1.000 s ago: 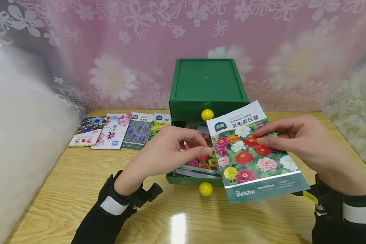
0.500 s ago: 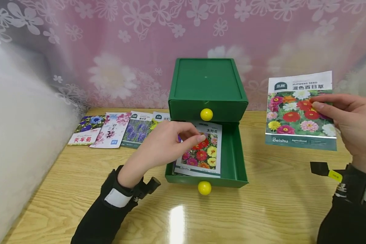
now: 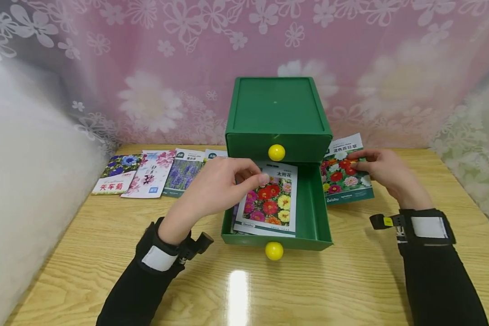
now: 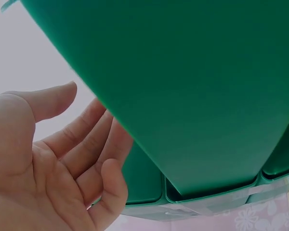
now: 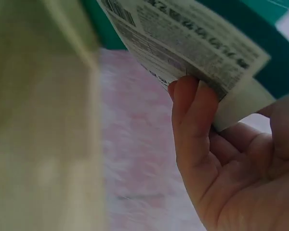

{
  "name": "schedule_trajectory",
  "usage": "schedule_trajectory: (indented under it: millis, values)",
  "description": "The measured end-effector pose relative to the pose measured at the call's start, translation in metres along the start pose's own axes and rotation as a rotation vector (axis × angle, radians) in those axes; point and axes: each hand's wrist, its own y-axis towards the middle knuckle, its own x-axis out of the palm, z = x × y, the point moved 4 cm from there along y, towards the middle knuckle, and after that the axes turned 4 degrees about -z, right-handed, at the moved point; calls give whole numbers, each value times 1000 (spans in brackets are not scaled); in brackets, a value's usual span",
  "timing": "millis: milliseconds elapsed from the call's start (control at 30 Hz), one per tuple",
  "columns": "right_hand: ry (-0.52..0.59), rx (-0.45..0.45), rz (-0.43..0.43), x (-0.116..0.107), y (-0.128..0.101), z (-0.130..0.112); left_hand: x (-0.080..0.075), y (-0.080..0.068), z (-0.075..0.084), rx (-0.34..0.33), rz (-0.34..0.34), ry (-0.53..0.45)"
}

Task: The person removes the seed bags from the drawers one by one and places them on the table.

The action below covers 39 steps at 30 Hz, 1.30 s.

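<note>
Wooden table carries everything, pink floral curtain behind it. Green two-drawer box sits at table centre, closed top drawer with yellow knob. Bottom drawer is pulled out toward the person, so its contents are open to reach from above; its own yellow knob faces the camera.

Row of four seed packets lies flat and edge to edge on the table left of the box, faces up, likely laid out so each label reads at a glance.

Right hand pinches the mixed zinnia packet, thumb on the printed face, fingers behind; the right wrist view shows a fingertip under the back text. Packet sits low, just right of the box, lower edge at or near the tabletop, cannot tell if touching. It is tilted face up toward the person, so a set-down looks plausible.

Left hand hovers over the open drawer, fingers loosely curled, fingertips on the top edge of the sun flower packet lying in the drawer on a stack. Cannot tell if it actually pinches it; the left wrist view shows relaxed fingers beside the green wall.
</note>
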Motion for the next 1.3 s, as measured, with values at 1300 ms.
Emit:
schedule_trajectory:
  millis: [1300]
  values:
    - [-388,-474,84,67,-80,-128,14,6,-10,-41,-97,426]
